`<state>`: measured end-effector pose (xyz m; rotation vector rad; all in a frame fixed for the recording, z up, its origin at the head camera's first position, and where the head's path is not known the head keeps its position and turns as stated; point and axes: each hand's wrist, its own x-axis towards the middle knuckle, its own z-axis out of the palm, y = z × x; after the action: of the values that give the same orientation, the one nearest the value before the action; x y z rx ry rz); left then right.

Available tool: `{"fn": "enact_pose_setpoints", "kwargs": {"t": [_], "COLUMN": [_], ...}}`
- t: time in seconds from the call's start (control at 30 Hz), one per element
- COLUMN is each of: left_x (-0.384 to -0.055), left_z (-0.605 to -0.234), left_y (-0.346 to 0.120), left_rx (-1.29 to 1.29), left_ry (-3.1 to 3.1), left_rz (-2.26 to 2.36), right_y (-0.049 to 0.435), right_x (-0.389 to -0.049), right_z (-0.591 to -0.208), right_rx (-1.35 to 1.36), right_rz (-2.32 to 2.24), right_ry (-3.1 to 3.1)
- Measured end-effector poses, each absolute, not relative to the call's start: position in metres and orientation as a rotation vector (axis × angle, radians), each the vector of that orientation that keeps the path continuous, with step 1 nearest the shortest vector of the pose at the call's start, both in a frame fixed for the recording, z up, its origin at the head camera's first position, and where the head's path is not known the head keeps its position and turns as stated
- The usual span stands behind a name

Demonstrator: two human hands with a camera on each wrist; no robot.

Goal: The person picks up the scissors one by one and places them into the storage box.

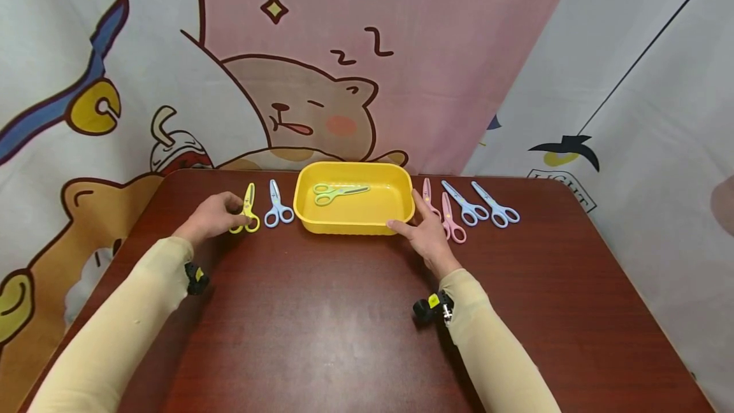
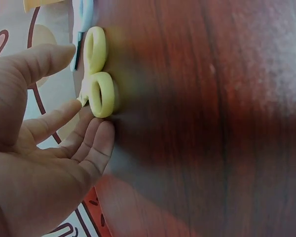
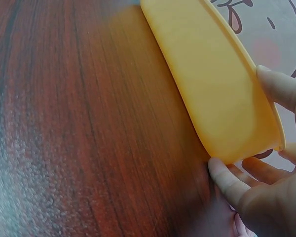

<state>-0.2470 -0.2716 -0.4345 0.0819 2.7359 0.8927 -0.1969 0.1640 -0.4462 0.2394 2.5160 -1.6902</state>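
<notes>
At the left of the table, my left hand is at the yellow scissors. In the left wrist view its fingers touch the scissors beside the yellow handle loops, and the thumb stands apart from them. My right hand holds the front right corner of a yellow plastic tray. Its thumb lies on the rim and the other fingers lie along the end wall, as the right wrist view shows of the tray. Inside the tray lie green scissors.
Light blue scissors lie between the yellow pair and the tray. Right of the tray are two pink pairs of scissors, partly behind my right hand, and two more blue pairs. A printed curtain hangs behind the brown table.
</notes>
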Motion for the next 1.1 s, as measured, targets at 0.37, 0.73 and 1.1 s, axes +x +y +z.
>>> {"fn": "enact_pose_setpoints", "kwargs": {"t": [0.37, 0.73, 1.1], "left_x": [-0.2463, -0.2439, -0.2442], "left_z": [-0.4392, -0.4381, -0.4402], "left_y": [-0.2695, -0.2654, -0.2625], "left_rx": [0.069, 0.001, -0.077], "left_ry": [2.763, 2.74, 2.71], "left_rz": [0.836, 0.811, 0.844], "right_y": [0.1628, 0.1637, 0.1627], "right_x": [-0.1981, -0.1976, -0.1959], "right_z": [-0.4452, -0.4449, -0.4453], "right_rx": [0.254, 0.277, 0.268], "right_rz": [-1.698, -1.674, -1.672], "right_ry": [2.509, 2.507, 2.51]}}
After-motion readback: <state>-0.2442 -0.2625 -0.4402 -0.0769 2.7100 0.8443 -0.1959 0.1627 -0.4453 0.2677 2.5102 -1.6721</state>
